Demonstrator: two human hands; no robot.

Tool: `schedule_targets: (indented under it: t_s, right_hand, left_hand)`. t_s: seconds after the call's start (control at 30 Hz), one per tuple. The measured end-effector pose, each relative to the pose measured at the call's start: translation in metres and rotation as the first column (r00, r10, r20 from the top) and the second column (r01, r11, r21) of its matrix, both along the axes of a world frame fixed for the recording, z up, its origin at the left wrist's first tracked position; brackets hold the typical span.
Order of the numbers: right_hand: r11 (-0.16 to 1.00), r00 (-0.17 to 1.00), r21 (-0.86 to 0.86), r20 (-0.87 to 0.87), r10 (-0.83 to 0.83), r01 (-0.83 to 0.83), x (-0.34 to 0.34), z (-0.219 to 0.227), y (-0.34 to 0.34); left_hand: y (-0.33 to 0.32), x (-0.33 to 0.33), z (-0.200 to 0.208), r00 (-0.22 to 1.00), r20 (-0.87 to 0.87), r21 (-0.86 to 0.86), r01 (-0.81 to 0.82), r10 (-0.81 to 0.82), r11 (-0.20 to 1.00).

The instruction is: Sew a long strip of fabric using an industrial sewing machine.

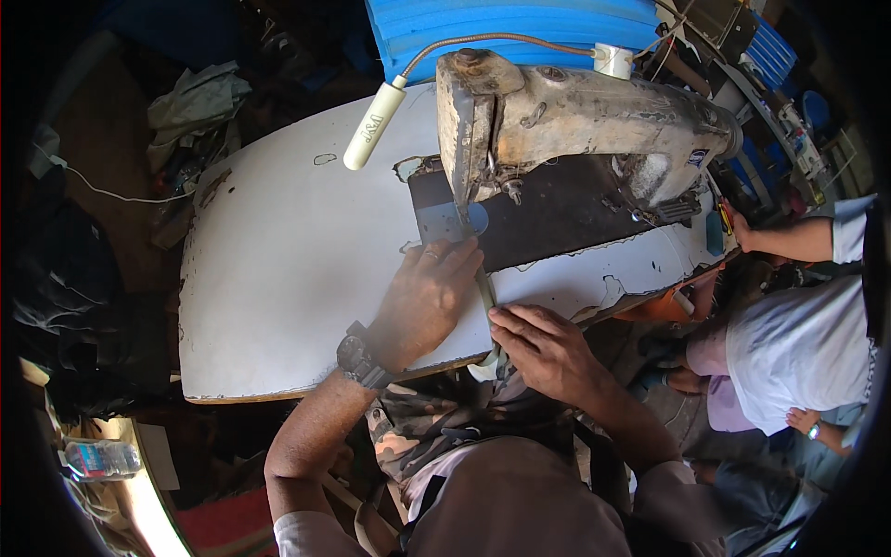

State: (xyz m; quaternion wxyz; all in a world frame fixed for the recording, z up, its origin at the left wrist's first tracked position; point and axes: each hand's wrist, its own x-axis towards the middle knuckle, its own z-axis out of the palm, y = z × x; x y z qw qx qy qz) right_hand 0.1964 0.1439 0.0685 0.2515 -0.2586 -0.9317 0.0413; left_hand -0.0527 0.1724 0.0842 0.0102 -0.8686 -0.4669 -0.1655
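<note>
A narrow pale greenish strip (485, 290), apparently fabric, runs from under the sewing machine's needle area toward the table's near edge. My left hand (429, 299), with a ring and a dark wristwatch, presses its closed fingers on the strip close to the needle. Thumb and fingers of my right hand (548, 355) pinch the strip nearer the edge. The old, worn sewing machine (566, 107) stands over a dark bed plate (548, 209). Where the strip meets the machine's foot is partly hidden by its head and my left fingers.
The white tabletop (278, 260) has chipped edges. A white stick lamp (375, 125) on a bendy neck hangs left of the machine's head. Blue sheeting (520, 23) lies behind. Another person (798, 353) is at the right, one hand at the table's end. A plastic bottle (102, 459) lies lower left.
</note>
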Motion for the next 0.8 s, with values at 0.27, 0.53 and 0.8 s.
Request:
schedule_targets:
  t_s: [0.27,0.53,0.8]
  right_hand:
    - [1.000,0.998,-0.011,-0.063,-0.022,0.021,-0.006,0.002,0.007]
    - [0.999,0.994,-0.024,-0.102,-0.033,0.031,-0.012,0.002,0.020]
    - [0.997,0.992,-0.032,-0.109,-0.067,0.063,-0.018,0.006,0.031]
  left_hand:
    - [-0.005,0.001,-0.002,1.000,0.000,0.033,0.026,-0.027,0.999]
    - [0.004,0.002,0.003,0.999,-0.034,0.022,-0.026,0.027,0.999]
    - [-0.002,0.006,-0.002,1.000,-0.026,0.055,-0.001,0.002,0.998]
